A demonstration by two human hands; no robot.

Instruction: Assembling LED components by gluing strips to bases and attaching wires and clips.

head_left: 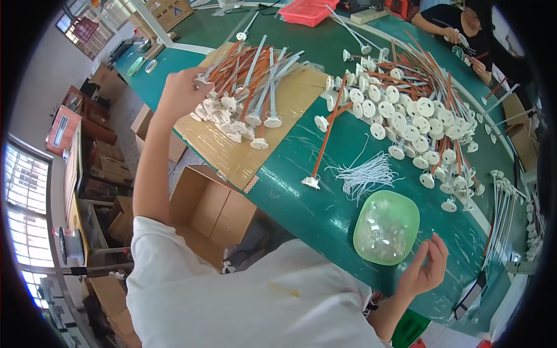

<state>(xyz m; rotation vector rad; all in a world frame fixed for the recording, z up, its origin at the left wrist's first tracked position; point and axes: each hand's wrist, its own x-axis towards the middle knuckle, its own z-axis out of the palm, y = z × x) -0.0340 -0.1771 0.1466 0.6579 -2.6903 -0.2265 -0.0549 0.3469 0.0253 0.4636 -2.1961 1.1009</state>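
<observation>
Wired lamp sockets [243, 113], light and tangle-prone, heaped at eleven o'clock: left hand [183, 87] fingers grasp their wires; better there than discs. Right hand [426, 268] loose, empty beside green bowl [386, 227].

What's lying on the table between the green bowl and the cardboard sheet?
In the head view, a loose bundle of white ties and a single orange-wired part lie between the green bowl and cardboard sheet.
</observation>
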